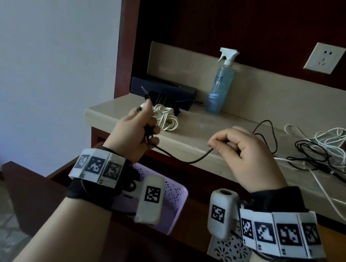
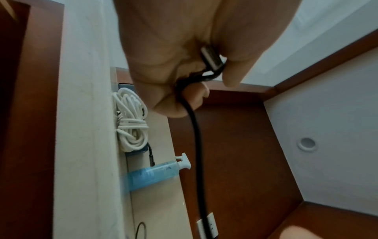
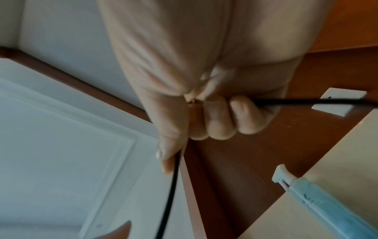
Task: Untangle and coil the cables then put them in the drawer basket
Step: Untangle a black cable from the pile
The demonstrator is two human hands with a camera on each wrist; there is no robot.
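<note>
From my feed, the pale stone desk [image 1: 193, 120] carries a coiled white cable [image 1: 166, 119] at its left end, with a dark box [image 1: 164, 90] behind it. A blue spray bottle [image 1: 220, 88] stands upright near the back, just right of the box. At the right end sprawls a loose tangle of black and white cables [image 1: 323, 150].

Dim room: pale wall [image 1: 46, 48], dark wood panelling [image 1: 259, 21], beige stone counter [image 1: 187, 146].
</note>
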